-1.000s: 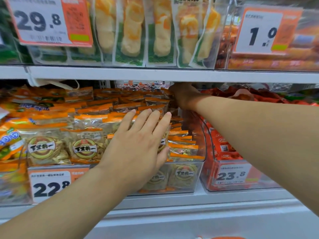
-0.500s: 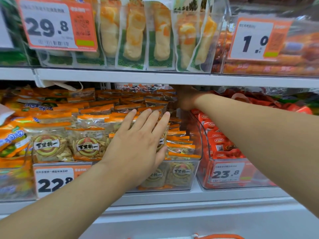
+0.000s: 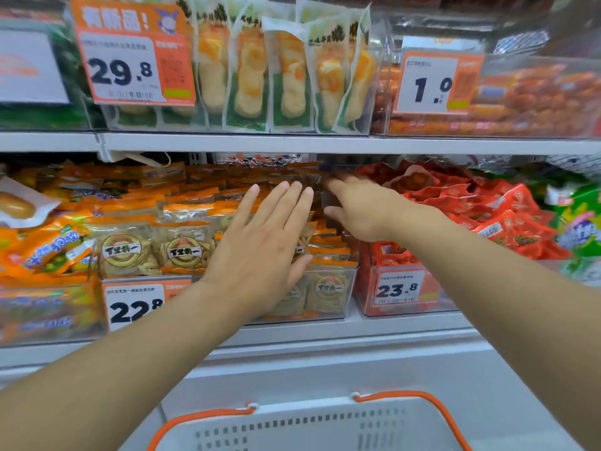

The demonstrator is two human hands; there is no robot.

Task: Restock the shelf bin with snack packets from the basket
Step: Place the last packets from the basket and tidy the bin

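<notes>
Head view: the left hand [image 3: 260, 252] lies flat, fingers straight and together, against the orange snack packets [image 3: 182, 252] stacked in the clear shelf bin [image 3: 328, 301]. The right hand [image 3: 361, 213] reaches over the bin's back rows, fingers spread, blurred, holding nothing visible. The white basket [image 3: 309, 428] with orange handles sits below the shelf.

the right hand [image 3: 361, 211] is motion-blurred at its fingertips; the basket [image 3: 312, 424] at 6 o'clock is cut off by the bottom edge
</notes>
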